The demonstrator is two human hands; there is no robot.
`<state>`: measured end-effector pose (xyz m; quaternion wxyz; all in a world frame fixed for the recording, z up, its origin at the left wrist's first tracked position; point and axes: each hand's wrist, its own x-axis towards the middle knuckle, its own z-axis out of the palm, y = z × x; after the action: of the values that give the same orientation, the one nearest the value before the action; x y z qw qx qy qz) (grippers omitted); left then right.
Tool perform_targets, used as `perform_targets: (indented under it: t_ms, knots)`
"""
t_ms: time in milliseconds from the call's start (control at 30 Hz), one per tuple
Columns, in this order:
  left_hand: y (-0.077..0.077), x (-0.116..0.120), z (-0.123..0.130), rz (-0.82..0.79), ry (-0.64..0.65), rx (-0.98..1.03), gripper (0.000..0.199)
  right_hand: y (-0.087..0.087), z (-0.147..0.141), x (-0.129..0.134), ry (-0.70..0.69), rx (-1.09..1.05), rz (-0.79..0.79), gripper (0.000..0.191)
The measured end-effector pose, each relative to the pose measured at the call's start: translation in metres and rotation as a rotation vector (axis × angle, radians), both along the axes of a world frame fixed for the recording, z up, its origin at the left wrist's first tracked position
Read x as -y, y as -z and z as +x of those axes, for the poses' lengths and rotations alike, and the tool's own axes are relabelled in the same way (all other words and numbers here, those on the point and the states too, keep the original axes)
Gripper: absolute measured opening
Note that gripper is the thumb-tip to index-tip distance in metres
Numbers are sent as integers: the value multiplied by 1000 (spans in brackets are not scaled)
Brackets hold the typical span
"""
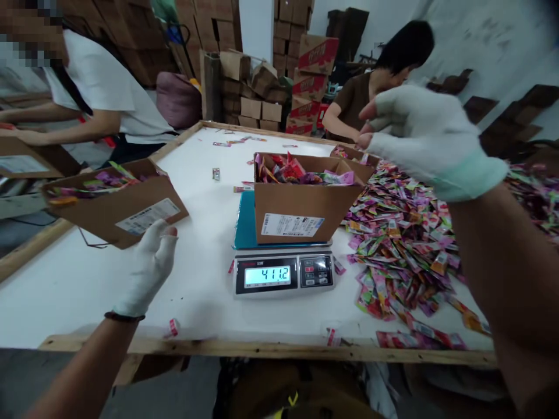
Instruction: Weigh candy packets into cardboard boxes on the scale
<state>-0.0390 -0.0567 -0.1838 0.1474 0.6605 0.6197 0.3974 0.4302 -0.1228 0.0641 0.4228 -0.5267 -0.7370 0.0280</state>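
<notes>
A cardboard box (pixel 301 201) filled with small colourful packets stands on the teal plate of a digital scale (pixel 283 276), whose display shows digits. To its left, a second filled box (pixel 117 209) is tilted, and my gloved left hand (pixel 151 265) has its fingers at the lower front edge by the label, gripping it. My gloved right hand (pixel 419 134) is raised above and right of the scale box, fingers curled with thumb and fingertips near each other; what they hold, if anything, cannot be made out. A large heap of packets (pixel 402 244) lies below it.
Wooden edging (pixel 279 349) borders the white table (pixel 201 291). Loose packets lie towards the back. One person (pixel 109 87) handles a box at the left; another person (pixel 345 113) leans in at the back right. Stacked cartons (pixel 305 87) stand behind.
</notes>
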Motion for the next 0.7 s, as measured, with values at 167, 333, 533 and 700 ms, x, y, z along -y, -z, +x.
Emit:
perform_targets:
  t_ms: [167,333,533,700]
  knots:
    - [-25,6,23,78,40,41,65,-3,-20,-36,42,200,-120,23]
    - [-20,18,28,40,32,35,63,2,-43,-74,46,577,-274,17]
    - [19,18,14,-139,-13,140,66,34,-60,-96,-102,714,-357,6]
    - [66,12,-2,-206,-23,152,71,17,-37,-84,-44,460,-192,12]
